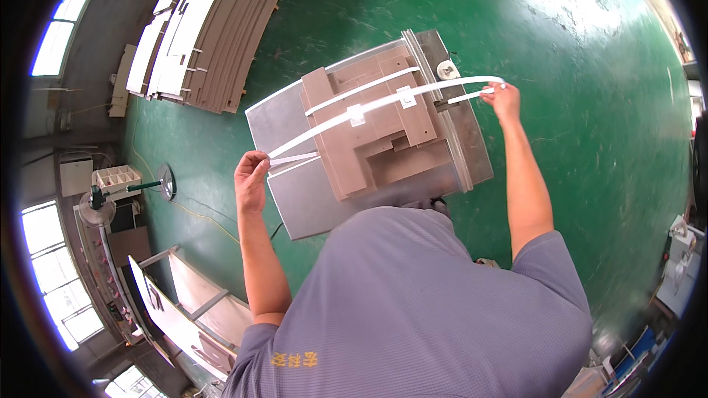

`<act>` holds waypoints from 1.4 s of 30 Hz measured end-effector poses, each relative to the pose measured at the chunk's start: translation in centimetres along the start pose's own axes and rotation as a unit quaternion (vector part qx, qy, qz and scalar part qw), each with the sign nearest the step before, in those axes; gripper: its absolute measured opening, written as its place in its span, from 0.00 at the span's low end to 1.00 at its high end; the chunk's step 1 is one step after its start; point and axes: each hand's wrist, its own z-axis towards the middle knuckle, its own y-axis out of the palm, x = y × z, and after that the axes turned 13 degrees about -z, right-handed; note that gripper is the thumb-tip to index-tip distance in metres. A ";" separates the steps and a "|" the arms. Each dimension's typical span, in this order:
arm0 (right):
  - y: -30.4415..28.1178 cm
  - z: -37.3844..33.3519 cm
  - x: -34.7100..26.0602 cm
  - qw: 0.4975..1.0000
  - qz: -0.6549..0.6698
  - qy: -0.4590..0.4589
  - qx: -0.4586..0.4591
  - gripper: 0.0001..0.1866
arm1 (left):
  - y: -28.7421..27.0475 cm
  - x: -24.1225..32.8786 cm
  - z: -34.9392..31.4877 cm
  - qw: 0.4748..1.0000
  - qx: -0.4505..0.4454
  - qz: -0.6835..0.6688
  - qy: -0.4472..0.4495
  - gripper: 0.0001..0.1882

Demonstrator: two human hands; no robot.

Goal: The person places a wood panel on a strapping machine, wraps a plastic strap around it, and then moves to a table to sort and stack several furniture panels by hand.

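Left hand (251,177): pinched a white strap (383,104) between thumb and fingers.
Brown boards (383,130): lay stacked on a metal tabletop (299,203), the strap stretched across over them.
Right hand (504,100): gripped the same strap, just beyond the tabletop's right edge.

The counter (284,116) stands on the floor (590,140), before the person. On it lie the boards (341,149), with a rail (461,162) along their right side. One strap (317,131) runs over the boards from the left hand (251,171), off the counter's left, to the right hand (505,99), beyond its right. A second strap (350,97) crosses the boards farther ahead. A panel stack (214,37) stands ahead and left; a fan (168,181) lies farther left.
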 end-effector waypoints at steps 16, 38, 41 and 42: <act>11.6 0.6 9.9 0.992 -0.109 0.034 0.045 0.12 | 1.2 0.7 -0.1 1.000 -0.004 0.022 -0.016 0.13; 7.6 -12.9 2.9 0.996 -0.049 -0.070 -0.020 0.10 | 10.7 -2.5 5.8 0.867 -0.254 0.423 -0.072 0.24; 7.9 -15.5 3.6 0.996 -0.037 -0.071 -0.039 0.09 | 10.8 -6.8 7.2 0.818 -0.273 0.497 -0.099 0.26; 8.0 -16.4 3.7 0.997 -0.033 -0.061 -0.046 0.10 | 10.4 -8.5 7.7 0.801 -0.281 0.517 -0.106 0.28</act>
